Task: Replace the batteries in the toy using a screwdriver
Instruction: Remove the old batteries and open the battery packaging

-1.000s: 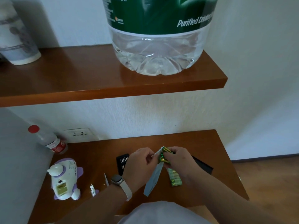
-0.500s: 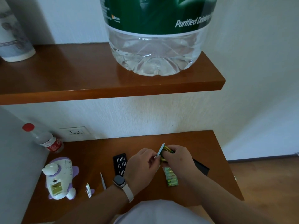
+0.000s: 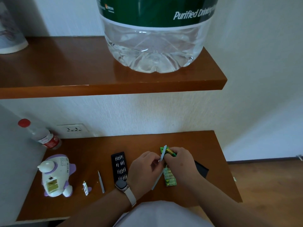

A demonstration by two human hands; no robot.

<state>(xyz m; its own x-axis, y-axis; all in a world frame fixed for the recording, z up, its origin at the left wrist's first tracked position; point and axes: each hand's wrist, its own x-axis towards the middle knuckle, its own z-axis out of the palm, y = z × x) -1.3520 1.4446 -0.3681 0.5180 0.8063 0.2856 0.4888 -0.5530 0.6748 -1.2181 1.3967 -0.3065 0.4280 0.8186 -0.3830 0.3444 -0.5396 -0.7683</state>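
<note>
left hand (image 3: 144, 168) pinches the card (image 3: 163, 153), right hand (image 3: 180, 163) grips batteries (image 3: 170, 152).

toy (image 3: 55, 176) left of bit case (image 3: 119, 166)

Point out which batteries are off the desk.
The yellow-and-green batteries gripped in the right hand, while the left hand pinches a pale card strip beside them. The other green battery pack lies flat on the desk.

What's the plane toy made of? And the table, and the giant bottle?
The toy looks like smooth plastic, white and purple. The table seems varnished wood or veneer: reddish brown with a sheen. The giant bottle looks like clear plastic: see-through, with moulded ridges.
</note>
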